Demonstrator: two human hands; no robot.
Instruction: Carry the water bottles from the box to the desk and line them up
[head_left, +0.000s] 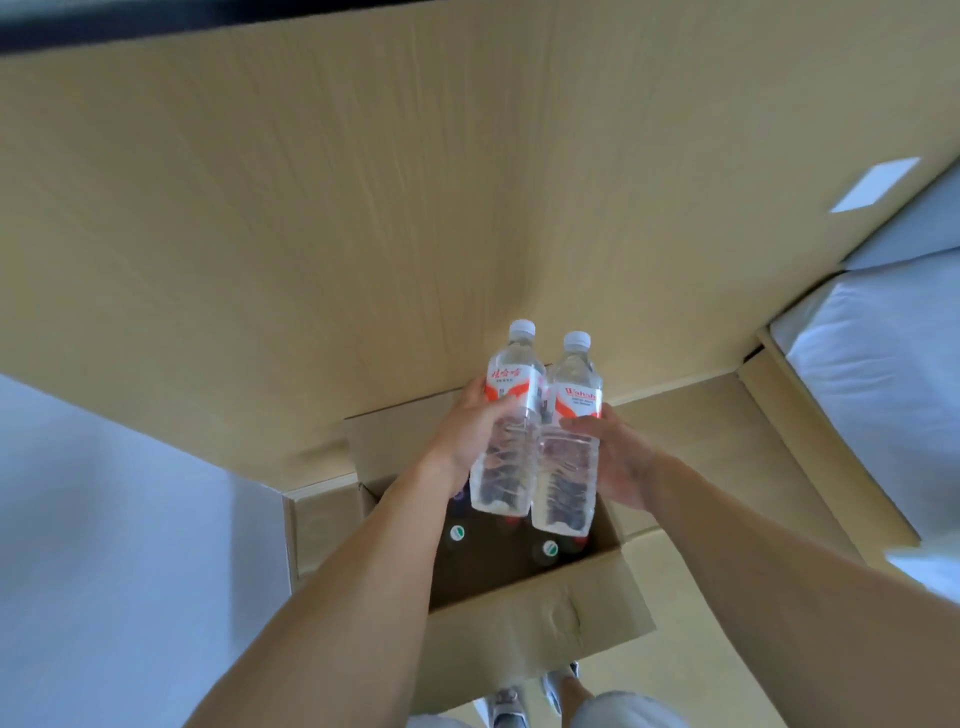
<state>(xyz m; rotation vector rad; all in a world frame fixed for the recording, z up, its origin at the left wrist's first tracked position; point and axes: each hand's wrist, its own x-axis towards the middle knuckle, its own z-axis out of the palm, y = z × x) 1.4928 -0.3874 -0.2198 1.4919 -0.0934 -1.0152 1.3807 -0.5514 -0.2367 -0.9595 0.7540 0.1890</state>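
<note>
Above the open cardboard box (519, 618), two clear water bottles are held side by side, their bodies touching, white caps pointing away from the camera. Left hand (470, 426) grip: fingers curled round the left bottle (506, 426) just below its red-and-white label, thumb side hidden behind the bottle. Right hand (618, 457) grip: thumb laid across the front of the right bottle (569, 441) below the label, palm cupping its outer side; the remaining fingers are hidden behind the plastic. Both bottles are tilted slightly, bases toward the person, and neither touches the box.

Below the bottles, the box interior is dark — several bottle caps (549, 547) show inside, some white with green marks, some red; the count cannot be established. The box flaps are folded outward, and the near flap carries a dent.

Beyond the hands, a wide tan wood-grain surface (415, 208) fills the upper view; whether it is the table cannot be confirmed. At right stands a bed with pale bedding (878, 389) — a bright patch of light lies above it. Shoes (506, 704) appear at the lower edge, beside the box.
</note>
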